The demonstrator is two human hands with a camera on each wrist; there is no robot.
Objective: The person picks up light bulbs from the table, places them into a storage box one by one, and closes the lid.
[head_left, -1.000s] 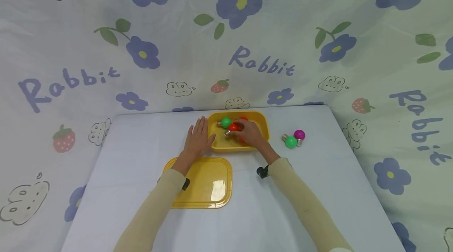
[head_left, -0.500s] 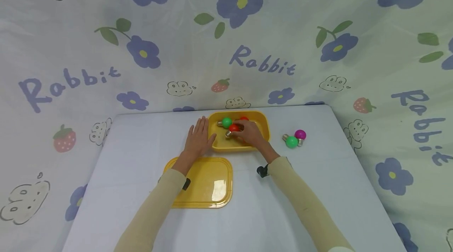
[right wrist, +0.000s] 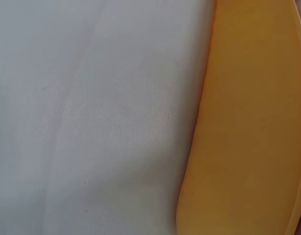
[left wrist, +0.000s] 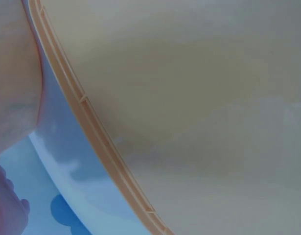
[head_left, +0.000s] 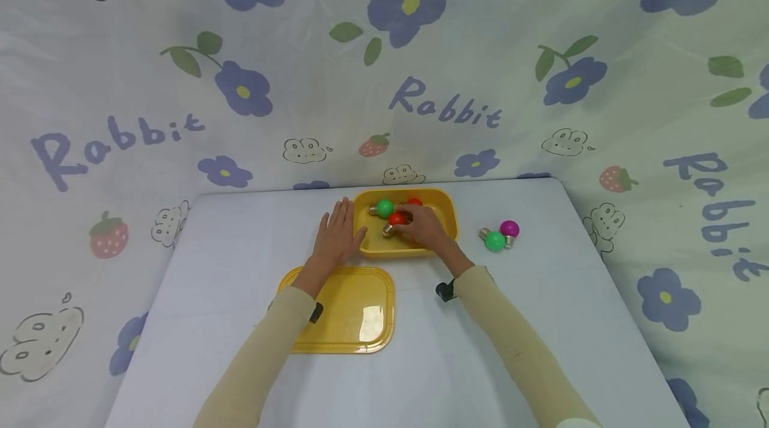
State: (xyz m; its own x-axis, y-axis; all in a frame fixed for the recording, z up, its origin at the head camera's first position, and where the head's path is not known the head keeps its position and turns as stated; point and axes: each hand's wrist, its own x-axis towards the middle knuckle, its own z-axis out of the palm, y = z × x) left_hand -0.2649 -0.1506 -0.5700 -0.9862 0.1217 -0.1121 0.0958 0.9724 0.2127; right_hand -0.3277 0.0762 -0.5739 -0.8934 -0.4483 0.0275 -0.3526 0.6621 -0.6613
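Observation:
A yellow plastic box (head_left: 384, 254) stands near the far edge of the table, and its outer wall (right wrist: 248, 117) fills the right of the right wrist view. Reaching in from the right, my right hand (head_left: 425, 228) pinches a red light bulb (head_left: 396, 218) with a silver base, low inside the box. A green bulb (head_left: 385, 208) and another red bulb (head_left: 414, 201) lie behind it. My left hand (head_left: 334, 238) rests with straight fingers along the box's left side, thumb at the rim. Part of the box interior is hidden behind the right hand.
A yellow lid (head_left: 354, 314) lies flat in front of the box, under the left forearm; its ridged rim (left wrist: 106, 152) crosses the left wrist view. To the box's right, a green bulb (head_left: 495, 241) and a magenta bulb (head_left: 509, 229) lie together on the white tabletop (head_left: 444, 361).
The pinched red bulb has turned slightly, its silver base swinging toward the front of the box. The right fingers have shifted a little. My left hand has stayed in place.

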